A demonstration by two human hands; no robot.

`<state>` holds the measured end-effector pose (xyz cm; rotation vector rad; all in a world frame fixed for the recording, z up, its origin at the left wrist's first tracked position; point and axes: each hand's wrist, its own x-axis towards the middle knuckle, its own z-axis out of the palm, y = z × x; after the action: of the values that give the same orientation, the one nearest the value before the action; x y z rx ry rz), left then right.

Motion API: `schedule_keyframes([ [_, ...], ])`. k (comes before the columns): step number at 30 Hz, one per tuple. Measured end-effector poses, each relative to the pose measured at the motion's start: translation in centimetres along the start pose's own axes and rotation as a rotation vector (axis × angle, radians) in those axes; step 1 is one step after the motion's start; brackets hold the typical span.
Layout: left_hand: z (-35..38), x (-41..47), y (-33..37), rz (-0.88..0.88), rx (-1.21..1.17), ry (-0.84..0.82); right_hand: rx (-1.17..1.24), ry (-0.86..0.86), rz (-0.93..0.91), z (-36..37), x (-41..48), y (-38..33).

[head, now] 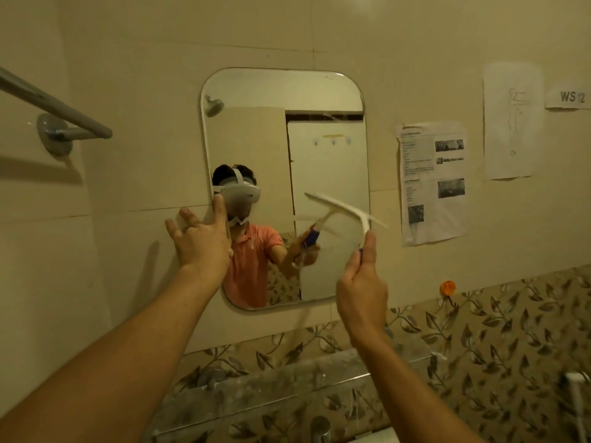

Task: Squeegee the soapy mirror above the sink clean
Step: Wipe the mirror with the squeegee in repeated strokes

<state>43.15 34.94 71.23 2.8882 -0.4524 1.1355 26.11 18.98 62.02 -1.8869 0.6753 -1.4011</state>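
Two bare forearms enter from the bottom edge and reach up to the wall. The left grip (pixel 201 241) is spread, fingers straight; the fingertips lie at the left rim of the mirror (pixel 323 161) and the palm is over the tile beside it. The right grip (pixel 363 289) is closed round the handle of the squeegee (pixel 345 210), thumb up along the shaft. The blade sits directly above that grip, in front of the lower right part of the glass. Its long axis slopes from upper left down to lower right, and its right end overhangs the mirror's edge. The blade is blurred, so contact with the glass cannot be confirmed. A faint haze shows beneath the blade; soap elsewhere is not discernible. Judgement: the right hand alone carries the tool, and the next stroke requires the blade set flat against the glass. A ledge (pixel 287 375) and tap (pixel 319 426) sit below.
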Motion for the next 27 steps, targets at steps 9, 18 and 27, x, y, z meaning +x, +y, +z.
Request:
schedule_keyframes([
  [9,0.3,0.1,-0.3,0.001,-0.035,-0.002,-0.187,-0.137,-0.485,0.8,8.7,-15.1],
  [18,1.3,-0.2,-0.6,0.004,-0.012,0.057,-0.310,-0.250,-0.454,2.6,5.8,-9.2],
  [27,4.2,-1.1,-1.7,0.008,-0.198,0.211,-0.415,-0.307,-0.438,2.7,-2.1,3.5],
])
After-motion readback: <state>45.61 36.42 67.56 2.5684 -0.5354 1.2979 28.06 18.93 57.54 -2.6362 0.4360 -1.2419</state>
